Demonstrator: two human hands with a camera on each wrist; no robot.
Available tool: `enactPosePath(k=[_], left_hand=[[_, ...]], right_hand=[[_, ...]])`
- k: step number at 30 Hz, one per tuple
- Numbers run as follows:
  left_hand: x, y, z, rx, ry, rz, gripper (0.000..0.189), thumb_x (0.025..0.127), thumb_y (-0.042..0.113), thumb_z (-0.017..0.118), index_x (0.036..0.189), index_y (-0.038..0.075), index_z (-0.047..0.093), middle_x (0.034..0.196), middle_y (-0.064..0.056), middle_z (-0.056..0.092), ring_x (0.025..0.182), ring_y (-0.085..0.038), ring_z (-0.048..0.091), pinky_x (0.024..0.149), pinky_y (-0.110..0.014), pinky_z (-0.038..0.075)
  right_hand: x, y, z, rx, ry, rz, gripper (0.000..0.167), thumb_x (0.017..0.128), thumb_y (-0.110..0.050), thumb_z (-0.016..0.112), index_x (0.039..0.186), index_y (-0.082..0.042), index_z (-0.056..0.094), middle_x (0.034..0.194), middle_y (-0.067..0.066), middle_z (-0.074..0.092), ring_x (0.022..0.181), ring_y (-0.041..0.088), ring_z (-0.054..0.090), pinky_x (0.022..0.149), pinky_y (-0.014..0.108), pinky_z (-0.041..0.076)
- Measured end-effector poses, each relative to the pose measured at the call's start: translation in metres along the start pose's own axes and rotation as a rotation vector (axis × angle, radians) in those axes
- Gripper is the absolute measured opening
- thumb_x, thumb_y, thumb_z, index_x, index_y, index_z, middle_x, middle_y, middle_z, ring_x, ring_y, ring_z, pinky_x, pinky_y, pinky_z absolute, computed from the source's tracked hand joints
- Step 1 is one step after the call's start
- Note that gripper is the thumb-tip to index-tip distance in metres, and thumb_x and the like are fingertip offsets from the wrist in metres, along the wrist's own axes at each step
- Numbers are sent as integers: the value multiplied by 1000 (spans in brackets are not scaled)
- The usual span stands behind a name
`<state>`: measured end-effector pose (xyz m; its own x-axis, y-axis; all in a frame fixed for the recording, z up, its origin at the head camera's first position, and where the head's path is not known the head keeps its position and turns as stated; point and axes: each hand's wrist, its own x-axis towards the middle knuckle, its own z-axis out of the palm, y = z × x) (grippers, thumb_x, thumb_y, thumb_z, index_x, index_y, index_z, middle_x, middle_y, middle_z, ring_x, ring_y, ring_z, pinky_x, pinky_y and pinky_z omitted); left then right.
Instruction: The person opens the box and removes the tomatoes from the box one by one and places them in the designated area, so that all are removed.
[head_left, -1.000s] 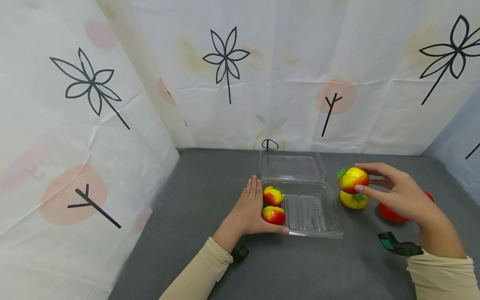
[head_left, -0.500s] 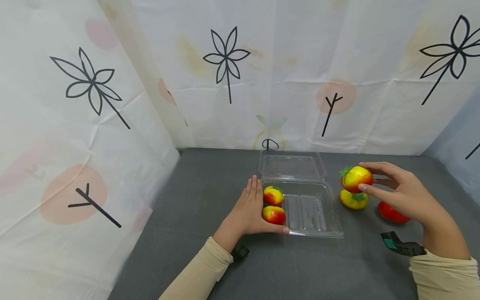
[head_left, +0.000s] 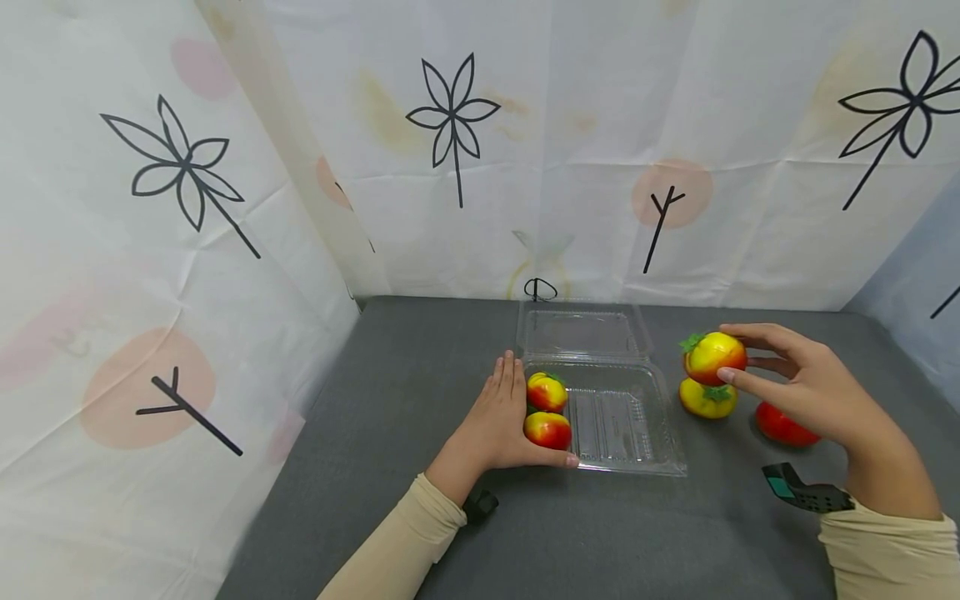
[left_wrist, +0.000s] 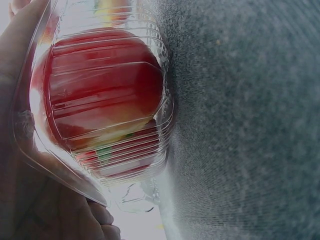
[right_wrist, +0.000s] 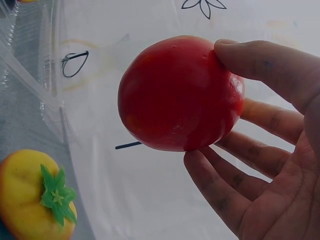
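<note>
My right hand (head_left: 817,387) pinches a red-and-yellow toy tomato (head_left: 708,358) between thumb and fingertips, its green leaves turned to the left. In the right wrist view this held tomato (right_wrist: 175,95) shows its smooth red side. Behind and below it in the head view is a yellow toy tomato (head_left: 705,402) with a green star of leaves. My left hand (head_left: 491,421) rests with straight fingers along the left side of a clear plastic clamshell box (head_left: 660,454), thumb at its front edge. Two toy tomatoes (head_left: 547,432) sit inside, against the box's left wall.
The box's lid (head_left: 585,329) lies folded back toward the patterned cloth backdrop (head_left: 585,150). A red toy tomato (head_left: 783,427) sits on the grey table (head_left: 420,350), partly behind my right hand. Black straps (head_left: 806,490) circle both wrists.
My right hand has shifted slightly to the right with the held toy tomato, then stayed nearly still. The left hand and the box have not moved.
</note>
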<state>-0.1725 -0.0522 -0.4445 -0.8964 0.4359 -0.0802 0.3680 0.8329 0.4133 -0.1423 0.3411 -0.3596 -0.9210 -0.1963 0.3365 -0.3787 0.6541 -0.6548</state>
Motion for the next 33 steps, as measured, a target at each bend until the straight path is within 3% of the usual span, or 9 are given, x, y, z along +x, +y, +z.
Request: enactPosePath(k=[33], left_hand=[[-3, 3, -2, 14, 9, 0, 146, 70, 91, 69, 171, 5, 8, 181, -12, -2, 168, -34, 0, 133, -51, 20]], right_hand=[[-2, 2, -5, 1, 27, -3, 58, 91, -1, 82, 145, -1, 59, 131, -33, 54, 111, -20, 52, 89, -6, 41]])
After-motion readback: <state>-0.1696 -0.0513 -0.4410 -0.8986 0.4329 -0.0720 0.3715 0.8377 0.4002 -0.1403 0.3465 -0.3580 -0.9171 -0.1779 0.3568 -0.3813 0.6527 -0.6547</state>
